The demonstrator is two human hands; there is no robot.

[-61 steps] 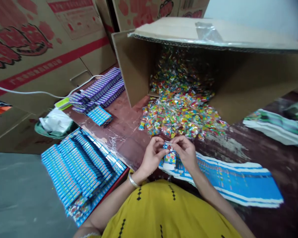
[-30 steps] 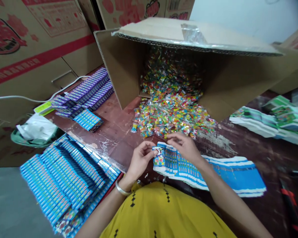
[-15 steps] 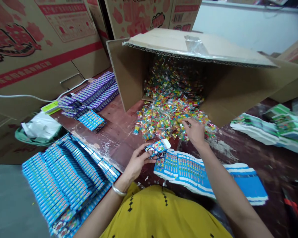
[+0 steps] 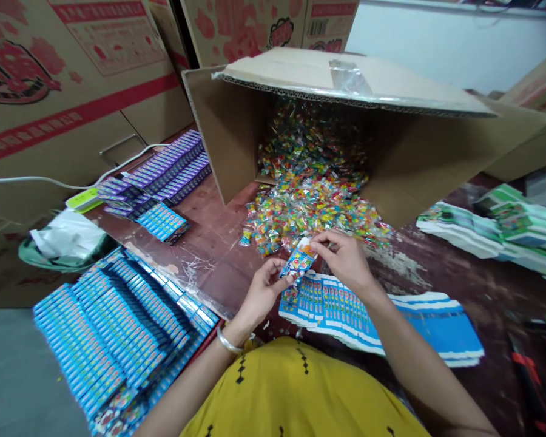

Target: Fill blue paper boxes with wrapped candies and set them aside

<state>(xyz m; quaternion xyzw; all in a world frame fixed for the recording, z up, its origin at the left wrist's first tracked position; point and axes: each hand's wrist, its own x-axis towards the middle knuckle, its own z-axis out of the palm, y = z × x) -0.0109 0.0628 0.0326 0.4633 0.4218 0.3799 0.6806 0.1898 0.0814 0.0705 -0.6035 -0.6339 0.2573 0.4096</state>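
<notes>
Our right hand (image 4: 346, 262) comes back from the packet heap (image 4: 295, 209), pinching an orange packet (image 4: 307, 248) at the slanted small box (image 4: 297, 263)'s far-right mouth; our left hand (image 4: 264, 289) grips its near-left end.

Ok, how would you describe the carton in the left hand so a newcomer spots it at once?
Find the big open cardboard box spilling colorful packets. Just below the spill, the left hand holds a small blue carton, tilted, its white end by the right hand. Unlike the flat blue cartons fanned beside it, this one is opened into shape.
</notes>
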